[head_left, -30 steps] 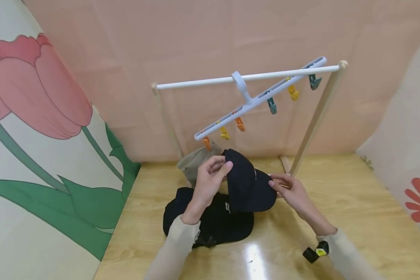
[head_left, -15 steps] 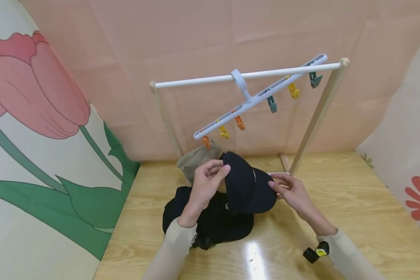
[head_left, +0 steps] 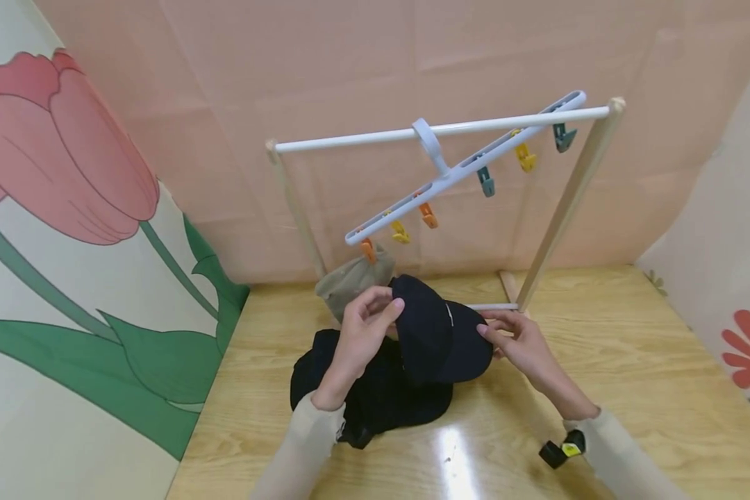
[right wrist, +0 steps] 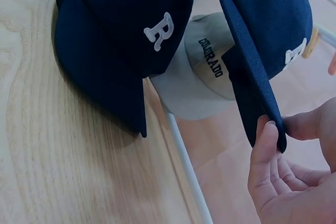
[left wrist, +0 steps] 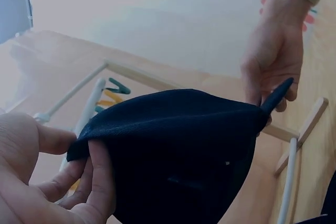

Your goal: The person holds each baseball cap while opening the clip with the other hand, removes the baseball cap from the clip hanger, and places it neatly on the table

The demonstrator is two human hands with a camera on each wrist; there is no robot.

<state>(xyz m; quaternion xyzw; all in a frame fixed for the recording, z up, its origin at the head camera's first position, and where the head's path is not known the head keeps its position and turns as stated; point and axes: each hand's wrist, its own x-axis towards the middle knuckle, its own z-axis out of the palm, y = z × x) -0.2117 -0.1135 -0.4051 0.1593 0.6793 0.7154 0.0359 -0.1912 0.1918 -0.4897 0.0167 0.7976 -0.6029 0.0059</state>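
Note:
A navy baseball cap (head_left: 425,326) with a white letter on its front is held up over the table between both hands. The left hand (head_left: 365,333) pinches the edge of its crown, thumb on one side and fingers on the other, as the left wrist view shows. At the brim, the right hand (head_left: 519,340) pinches the outer edge between thumb and fingers. Below lies a second dark cap (right wrist: 121,30) with a white R. Behind it is a beige cap (right wrist: 210,61) lettered COLORADO, partly hidden by the held cap in the right wrist view.
Above the caps, a pale hanger (head_left: 444,180) hooks over the white rail (head_left: 350,139) of a wooden-legged rack. Orange, yellow and dark green clips, such as an orange clip (head_left: 428,215), hang from it. A pink backdrop stands behind the wooden table (head_left: 631,389).
The left hand and the crown of the held cap have come slightly down and to the left. The right hand keeps nearly the same place on the brim.

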